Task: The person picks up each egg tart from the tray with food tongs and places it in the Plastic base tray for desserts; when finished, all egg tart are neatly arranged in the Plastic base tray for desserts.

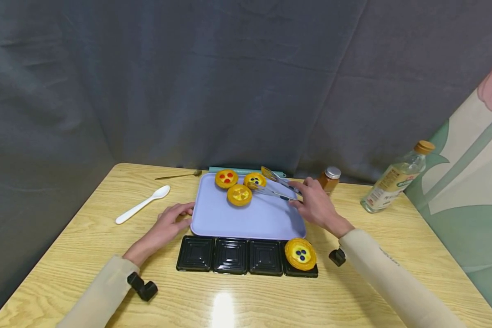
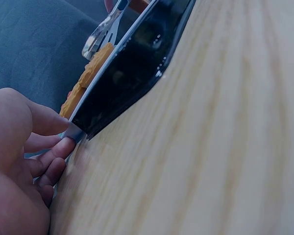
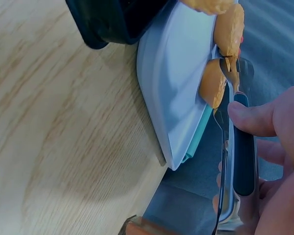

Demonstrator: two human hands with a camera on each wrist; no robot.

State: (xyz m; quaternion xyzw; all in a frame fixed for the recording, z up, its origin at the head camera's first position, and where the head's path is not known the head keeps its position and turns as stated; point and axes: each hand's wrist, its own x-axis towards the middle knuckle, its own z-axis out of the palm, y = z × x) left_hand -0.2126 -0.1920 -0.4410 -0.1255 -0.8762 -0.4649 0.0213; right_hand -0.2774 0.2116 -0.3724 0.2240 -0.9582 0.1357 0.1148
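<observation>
My right hand (image 1: 315, 202) grips a pair of metal tongs (image 3: 244, 147) with dark handle pads. Their parted tips reach around the far blueberry-topped egg tart (image 1: 254, 179) on the lilac tray (image 1: 246, 223); whether they touch it I cannot tell. Close by on the tray lie a tart with red berries (image 1: 226, 178) and one with yellow fruit chunks (image 1: 239, 195). At the tray's left edge, my left hand (image 1: 173, 222) pinches the rim between thumb and fingers. Another blueberry tart (image 1: 300, 254) sits in the rightmost square of the black sectioned plastic tray (image 1: 231, 256) in front.
On the left lie a white spoon (image 1: 143, 204) and a thin dark utensil (image 1: 178, 175). A teal bar-like object (image 1: 246, 171) runs behind the lilac tray. To the right stand a small metal-capped jar (image 1: 330, 178) and a tall glass bottle (image 1: 397, 180). Grey curtain (image 1: 213, 91) closes off the back.
</observation>
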